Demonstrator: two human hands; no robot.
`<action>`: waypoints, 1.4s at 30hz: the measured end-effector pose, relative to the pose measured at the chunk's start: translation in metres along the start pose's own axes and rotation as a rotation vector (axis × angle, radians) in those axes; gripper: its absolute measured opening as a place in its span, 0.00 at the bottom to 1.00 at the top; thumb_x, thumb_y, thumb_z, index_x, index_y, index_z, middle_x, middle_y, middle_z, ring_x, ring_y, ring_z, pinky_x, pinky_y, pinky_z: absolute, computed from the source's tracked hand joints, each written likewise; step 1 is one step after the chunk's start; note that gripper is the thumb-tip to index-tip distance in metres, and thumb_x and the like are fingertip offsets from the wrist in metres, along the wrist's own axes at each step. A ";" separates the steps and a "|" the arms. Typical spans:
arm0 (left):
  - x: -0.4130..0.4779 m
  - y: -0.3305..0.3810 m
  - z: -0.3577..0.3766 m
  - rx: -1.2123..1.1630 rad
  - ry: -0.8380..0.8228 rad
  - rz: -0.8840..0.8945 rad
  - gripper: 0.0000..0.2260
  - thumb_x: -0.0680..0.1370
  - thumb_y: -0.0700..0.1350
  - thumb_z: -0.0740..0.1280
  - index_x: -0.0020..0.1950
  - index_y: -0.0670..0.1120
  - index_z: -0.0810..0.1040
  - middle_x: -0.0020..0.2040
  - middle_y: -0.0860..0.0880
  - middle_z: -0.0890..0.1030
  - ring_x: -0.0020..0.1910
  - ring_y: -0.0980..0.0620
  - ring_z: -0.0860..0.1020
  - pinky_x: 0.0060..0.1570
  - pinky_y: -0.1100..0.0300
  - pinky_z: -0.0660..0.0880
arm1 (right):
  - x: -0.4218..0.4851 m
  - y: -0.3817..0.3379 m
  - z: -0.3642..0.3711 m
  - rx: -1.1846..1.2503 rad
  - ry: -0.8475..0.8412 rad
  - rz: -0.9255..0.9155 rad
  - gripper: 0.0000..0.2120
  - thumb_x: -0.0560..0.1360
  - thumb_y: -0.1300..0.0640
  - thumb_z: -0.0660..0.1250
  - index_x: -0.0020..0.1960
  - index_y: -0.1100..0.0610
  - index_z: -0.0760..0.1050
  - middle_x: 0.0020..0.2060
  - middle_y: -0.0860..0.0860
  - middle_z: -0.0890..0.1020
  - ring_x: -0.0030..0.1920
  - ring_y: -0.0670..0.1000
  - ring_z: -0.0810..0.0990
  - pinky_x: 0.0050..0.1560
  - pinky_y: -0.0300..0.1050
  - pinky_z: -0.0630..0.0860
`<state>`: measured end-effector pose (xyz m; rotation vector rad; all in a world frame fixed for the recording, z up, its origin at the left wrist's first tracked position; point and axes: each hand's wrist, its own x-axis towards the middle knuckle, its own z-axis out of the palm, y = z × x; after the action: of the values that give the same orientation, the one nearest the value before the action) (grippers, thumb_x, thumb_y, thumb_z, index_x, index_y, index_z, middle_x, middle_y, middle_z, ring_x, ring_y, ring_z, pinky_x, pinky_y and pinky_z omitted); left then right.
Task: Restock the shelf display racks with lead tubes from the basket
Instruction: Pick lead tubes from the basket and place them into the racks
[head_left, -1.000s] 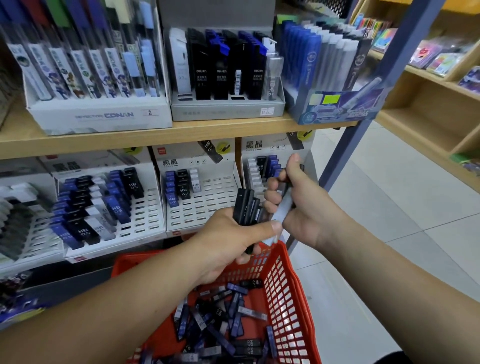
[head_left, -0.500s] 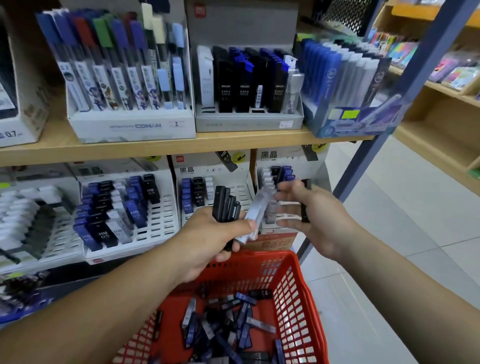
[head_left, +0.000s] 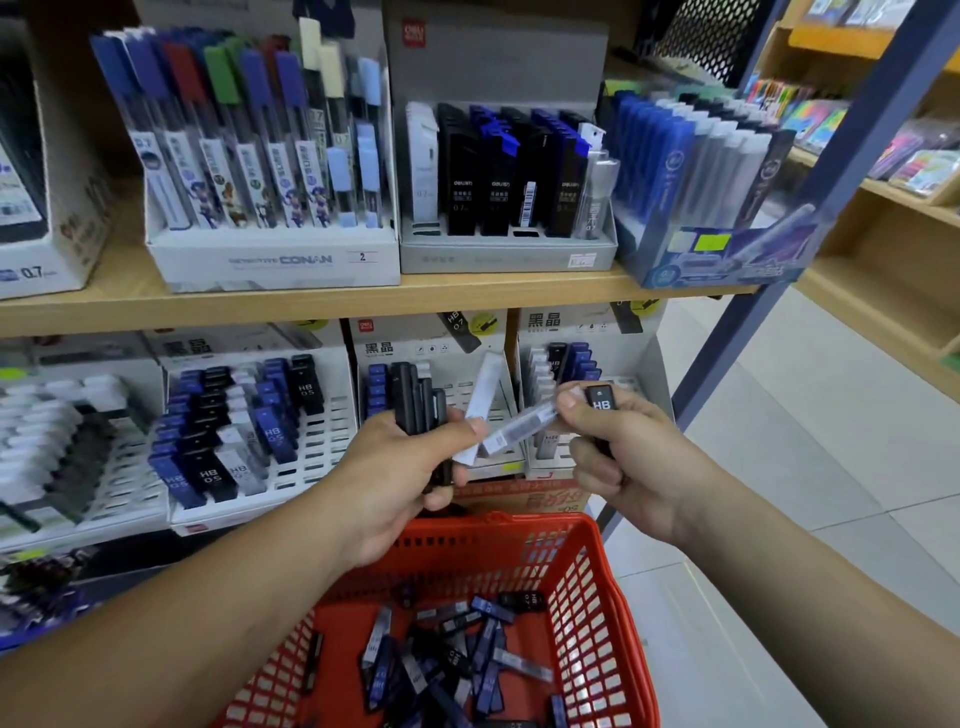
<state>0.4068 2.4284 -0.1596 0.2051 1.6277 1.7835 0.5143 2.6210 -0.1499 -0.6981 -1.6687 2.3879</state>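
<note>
My left hand (head_left: 410, 467) grips a bundle of black lead tubes (head_left: 415, 400) upright and pinches a white tube (head_left: 480, 400) at its thumb. My right hand (head_left: 618, 457) holds a black tube marked HB (head_left: 601, 410) in its curled fingers and pinches a clear tube (head_left: 519, 428) lying between the two hands. Both hands hover above the red basket (head_left: 613, 597), which holds several loose blue, black and clear tubes (head_left: 457, 660). Behind the hands stand white slotted display racks: the middle one (head_left: 467, 395) and the right one (head_left: 576, 374), each partly filled.
A fuller rack (head_left: 311, 467) of HB 0.5 tubes stands at left on the lower shelf. The upper wooden shelf (head_left: 363, 301) carries boxes of lead cases. A blue shelf post (head_left: 769, 291) rises at right, with tiled floor (head_left: 779, 493) beyond it.
The hands have risen and drawn slightly apart. My right hand now pinches the clear tube pulled away from the left hand's bundle. The view has tilted upward.
</note>
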 end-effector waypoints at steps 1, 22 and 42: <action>0.001 0.001 0.000 0.001 0.004 -0.014 0.08 0.78 0.42 0.74 0.53 0.42 0.79 0.41 0.47 0.86 0.34 0.49 0.75 0.29 0.57 0.63 | -0.001 0.000 -0.001 0.005 0.006 -0.002 0.02 0.82 0.60 0.66 0.53 0.58 0.77 0.47 0.60 0.81 0.22 0.46 0.60 0.23 0.39 0.56; 0.014 -0.006 -0.012 0.156 0.055 -0.024 0.09 0.76 0.37 0.75 0.54 0.35 0.83 0.43 0.39 0.86 0.35 0.49 0.77 0.30 0.58 0.68 | -0.009 0.007 -0.010 -0.495 -0.244 0.143 0.08 0.79 0.59 0.72 0.57 0.59 0.77 0.47 0.61 0.87 0.30 0.54 0.65 0.30 0.46 0.51; 0.044 0.019 0.074 0.754 0.032 0.349 0.05 0.77 0.46 0.75 0.45 0.51 0.80 0.32 0.44 0.75 0.29 0.58 0.73 0.31 0.68 0.69 | 0.000 0.004 -0.077 -0.270 0.323 -0.086 0.08 0.85 0.55 0.62 0.57 0.60 0.75 0.42 0.59 0.87 0.24 0.42 0.75 0.27 0.38 0.68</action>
<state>0.4076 2.5148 -0.1422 0.8462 2.3334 1.3126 0.5496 2.6855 -0.1746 -0.9712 -1.8468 1.8884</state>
